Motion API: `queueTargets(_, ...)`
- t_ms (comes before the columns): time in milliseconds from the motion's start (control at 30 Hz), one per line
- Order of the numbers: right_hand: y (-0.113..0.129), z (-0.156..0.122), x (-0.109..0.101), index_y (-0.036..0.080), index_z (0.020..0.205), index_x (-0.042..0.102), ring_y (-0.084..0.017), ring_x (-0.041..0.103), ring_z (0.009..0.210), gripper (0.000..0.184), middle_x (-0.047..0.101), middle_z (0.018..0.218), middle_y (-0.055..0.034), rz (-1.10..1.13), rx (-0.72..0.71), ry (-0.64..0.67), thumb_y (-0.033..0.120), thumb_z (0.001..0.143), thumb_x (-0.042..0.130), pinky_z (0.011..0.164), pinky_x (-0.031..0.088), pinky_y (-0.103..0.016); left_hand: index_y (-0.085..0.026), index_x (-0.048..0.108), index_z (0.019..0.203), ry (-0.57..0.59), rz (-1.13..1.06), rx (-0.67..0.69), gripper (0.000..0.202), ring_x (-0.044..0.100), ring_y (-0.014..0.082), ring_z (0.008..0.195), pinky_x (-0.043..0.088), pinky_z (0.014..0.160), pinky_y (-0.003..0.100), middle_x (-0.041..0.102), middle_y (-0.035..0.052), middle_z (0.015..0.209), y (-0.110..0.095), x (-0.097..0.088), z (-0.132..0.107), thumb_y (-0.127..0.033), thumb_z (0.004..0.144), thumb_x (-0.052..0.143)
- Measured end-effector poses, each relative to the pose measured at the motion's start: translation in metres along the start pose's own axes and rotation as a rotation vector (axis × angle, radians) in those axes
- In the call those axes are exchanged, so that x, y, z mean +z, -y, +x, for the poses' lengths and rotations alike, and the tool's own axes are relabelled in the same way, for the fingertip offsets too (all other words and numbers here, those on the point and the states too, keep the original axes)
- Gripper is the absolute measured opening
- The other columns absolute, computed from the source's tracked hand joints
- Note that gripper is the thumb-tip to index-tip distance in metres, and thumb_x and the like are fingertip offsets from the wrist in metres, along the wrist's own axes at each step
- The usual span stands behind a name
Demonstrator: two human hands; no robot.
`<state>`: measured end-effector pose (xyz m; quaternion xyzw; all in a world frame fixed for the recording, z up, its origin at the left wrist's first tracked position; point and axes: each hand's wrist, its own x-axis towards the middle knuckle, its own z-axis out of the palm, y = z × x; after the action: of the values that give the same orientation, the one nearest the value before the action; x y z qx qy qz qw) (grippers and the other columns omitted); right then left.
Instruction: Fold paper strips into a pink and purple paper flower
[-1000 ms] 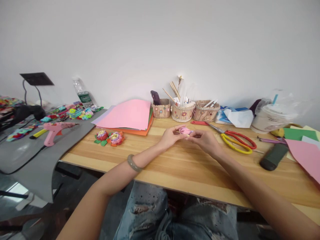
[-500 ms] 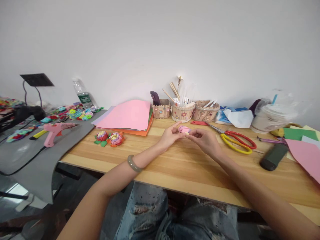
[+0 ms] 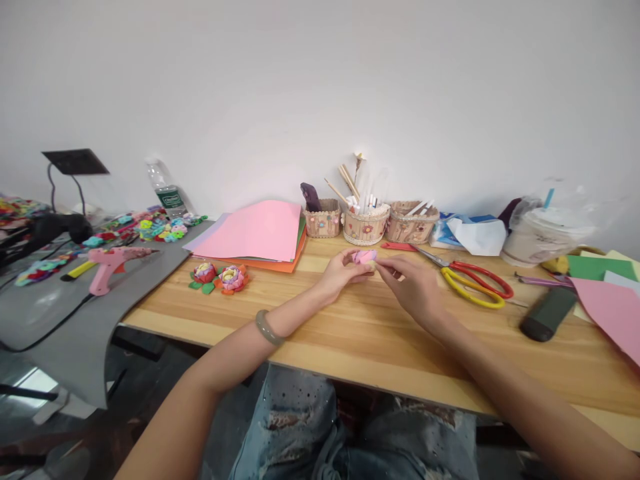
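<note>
my left hand [image 3: 343, 276] – fingers curled, gripping one small pink folded piece [image 3: 365, 255], held above the wooden table [image 3: 320, 333], in front of the middle decorated basket [image 3: 367, 227].
my right hand [image 3: 414, 288] – thumb and fingertips drawn together at the piece's right edge; whether they pinch it, i cannot tell.
paper flowers, two: one red [image 3: 204, 272], one pink-and-orange [image 3: 233, 278], side by side, left of my hands.
paper stack [image 3: 255, 230], pink sheet uppermost, behind the flowers.
scissors [image 3: 473, 281], red and yellow handles, right of my right hand.
</note>
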<state>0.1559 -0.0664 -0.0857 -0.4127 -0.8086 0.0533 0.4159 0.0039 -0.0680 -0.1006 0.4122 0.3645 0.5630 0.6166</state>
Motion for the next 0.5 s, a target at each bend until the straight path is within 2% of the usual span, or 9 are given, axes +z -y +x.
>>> queueTargets(100,0.0008,-0.0009,0.0002,0.021,0.087,0.069,-0.019,0.062,0.073,0.025,0.069,0.087,-0.0069,0.009,-0.066,-0.024,0.030,0.083,0.046,0.064,0.047,-0.029,-0.013,0.059,0.091,0.039,-0.077,-0.005,0.027,0.062,0.0112,0.076,0.047,0.086,0.033,0.062,0.0060,0.093,-0.0022,-0.0017,0.0006,-0.013,0.065,0.067)
queueTargets(267,-0.0019,0.0000,-0.0022,0.017,0.100,0.066,-0.019,0.060,0.077,0.029,0.066,0.091,-0.0113,-0.028,-0.107,-0.071,0.028,0.087,0.043,0.066,0.047,-0.030,-0.010,0.061,0.091,0.078,-0.160,-0.033,0.026,0.063,0.0139,0.077,0.045,0.088,0.035,0.064,0.0084,0.094,-0.0047,-0.0019,-0.0001,-0.011,0.066,0.067)
queueTargets(400,-0.0032,-0.0023,-0.0008,0.021,0.099,0.067,-0.021,0.060,0.081,0.025,0.065,0.095,-0.0104,-0.083,-0.165,-0.011,0.027,0.085,0.047,0.064,0.046,-0.031,-0.011,0.063,0.089,0.085,-0.207,-0.030,0.022,0.063,0.0121,0.077,0.045,0.087,0.032,0.065,0.0061,0.092,-0.0035,-0.0029,-0.0004,-0.010,0.068,0.065)
queueTargets(500,-0.0042,-0.0020,0.0003,0.021,0.098,0.066,-0.020,0.059,0.080,0.024,0.064,0.094,-0.0098,-0.095,-0.171,-0.036,0.027,0.085,0.046,0.063,0.046,-0.030,-0.011,0.064,0.089,0.107,-0.231,-0.034,0.020,0.063,0.0130,0.079,0.046,0.086,0.030,0.065,0.0063,0.092,-0.0030,-0.0039,-0.0007,-0.011,0.069,0.064)
